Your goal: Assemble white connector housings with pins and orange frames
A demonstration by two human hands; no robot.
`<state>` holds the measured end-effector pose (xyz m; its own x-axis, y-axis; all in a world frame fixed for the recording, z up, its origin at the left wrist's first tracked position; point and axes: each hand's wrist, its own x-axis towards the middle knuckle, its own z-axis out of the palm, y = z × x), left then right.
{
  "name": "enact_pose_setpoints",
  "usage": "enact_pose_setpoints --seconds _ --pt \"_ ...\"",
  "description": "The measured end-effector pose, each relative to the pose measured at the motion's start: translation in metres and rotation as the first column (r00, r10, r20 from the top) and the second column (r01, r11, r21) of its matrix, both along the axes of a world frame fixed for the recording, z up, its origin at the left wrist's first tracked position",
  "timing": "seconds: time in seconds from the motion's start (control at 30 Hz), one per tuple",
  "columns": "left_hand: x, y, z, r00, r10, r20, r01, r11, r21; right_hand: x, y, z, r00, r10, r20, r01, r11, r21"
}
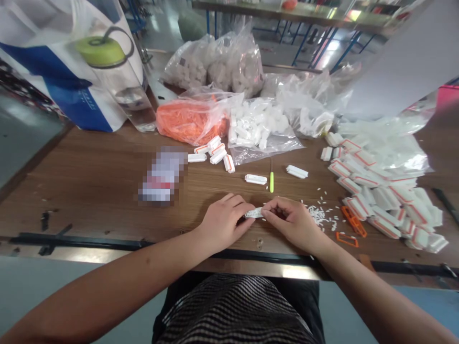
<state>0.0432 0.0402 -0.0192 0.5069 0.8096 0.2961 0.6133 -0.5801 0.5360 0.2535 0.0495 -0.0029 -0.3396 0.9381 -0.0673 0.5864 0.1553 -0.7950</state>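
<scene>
My left hand (pixel 224 221) and my right hand (pixel 291 220) meet at the near edge of the wooden table (pixel 96 186). Both pinch a small white plastic piece (pixel 254 213) between their fingertips, one at each end. Tiny white bits (pixel 319 212) lie scattered just right of my right hand. A green-handled pick tool (pixel 271 180) lies a little beyond the hands. Loose white pieces (pixel 256 179) lie around it.
A heap of white pieces with orange trim (pixel 380 191) fills the right side, with orange frames (pixel 353 224) beside it. Bags of orange strips (pixel 191 122) and white parts (pixel 256 126) sit at the back. A water bottle (pixel 118 76) and a blue-white bag (pixel 53 62) stand at the back left.
</scene>
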Motion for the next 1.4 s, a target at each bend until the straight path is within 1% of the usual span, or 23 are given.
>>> enact_pose_setpoints --seconds 0.1,0.17,0.27,0.33,0.4,0.47,0.6,0.67,0.7,0.8,0.9,0.97,1.0,1.07,1.13,1.23,1.3,1.4 --pt "0.0 0.0 0.0 1.0 0.004 -0.008 -0.004 1.0 -0.015 -0.001 -0.002 -0.002 0.999 -0.007 0.035 0.005 0.998 0.057" --pt "0.0 0.0 0.0 1.0 0.005 -0.009 -0.005 1.0 -0.024 -0.002 -0.003 -0.003 0.997 -0.016 0.077 0.006 0.991 0.135" --pt "0.0 0.0 0.001 1.0 -0.001 -0.003 0.001 1.0 -0.018 -0.005 -0.005 -0.002 0.992 -0.013 0.129 -0.022 0.964 0.265" --pt "0.0 0.0 0.0 1.0 0.0 0.001 0.0 1.0 -0.01 -0.005 -0.006 0.001 0.984 0.02 0.177 -0.081 0.936 0.344" --pt "0.0 0.0 0.0 1.0 0.0 0.005 0.0 1.0 -0.011 -0.005 -0.009 0.004 0.967 0.058 0.249 -0.161 0.893 0.419" --pt "0.0 0.0 -0.001 1.0 0.002 0.013 -0.002 1.0 -0.018 -0.003 -0.011 0.007 0.949 0.07 0.309 -0.22 0.849 0.481" --pt "0.0 0.0 -0.003 1.0 0.0 0.02 0.0 1.0 -0.019 -0.001 -0.014 0.007 0.947 0.052 0.316 -0.237 0.777 0.583" --pt "0.0 0.0 -0.003 1.0 0.0 0.017 0.0 1.0 -0.021 -0.001 -0.015 0.005 0.939 0.064 0.338 -0.268 0.753 0.601" --pt "0.0 0.0 -0.002 1.0 0.001 0.016 -0.001 1.0 -0.024 -0.001 -0.015 0.004 0.929 0.07 0.365 -0.29 0.749 0.595" --pt "-0.001 0.0 -0.001 1.0 0.0 0.016 0.001 0.999 -0.035 -0.003 -0.016 0.004 0.9 0.074 0.43 -0.327 0.768 0.551" --pt "-0.001 0.0 0.0 1.0 -0.003 0.015 0.004 0.999 -0.039 0.0 -0.01 0.01 0.914 0.11 0.39 -0.302 0.828 0.473" --pt "-0.001 0.0 0.0 1.0 -0.002 0.009 0.002 1.0 -0.03 0.005 0.002 0.014 0.936 0.072 0.344 -0.22 0.883 0.415" --pt "-0.001 0.0 0.0 1.0 0.001 0.005 -0.001 1.0 -0.022 0.008 0.01 0.015 0.943 0.022 0.332 -0.158 0.908 0.388" --pt "0.0 0.001 -0.001 1.0 0.007 0.004 -0.007 1.0 -0.002 0.013 0.028 0.013 0.932 -0.07 0.354 -0.058 0.939 0.338" --pt "0.0 0.001 -0.001 1.0 0.01 0.008 -0.01 1.0 0.009 0.015 0.046 0.01 0.923 -0.075 0.377 -0.037 0.959 0.28" --pt "0.001 0.001 -0.001 1.0 0.011 0.012 -0.011 1.0 0.011 0.012 0.063 0.005 0.886 -0.042 0.462 -0.066 0.974 0.216" --pt "0.001 0.001 -0.001 1.0 0.011 0.017 -0.011 1.0 0.01 0.009 0.066 0.005 0.856 -0.043 0.516 -0.07 0.978 0.198" --pt "0.0 0.001 -0.001 1.0 0.012 0.022 -0.012 1.0 0.004 0.006 0.065 0.009 0.829 -0.062 0.556 -0.036 0.986 0.164"
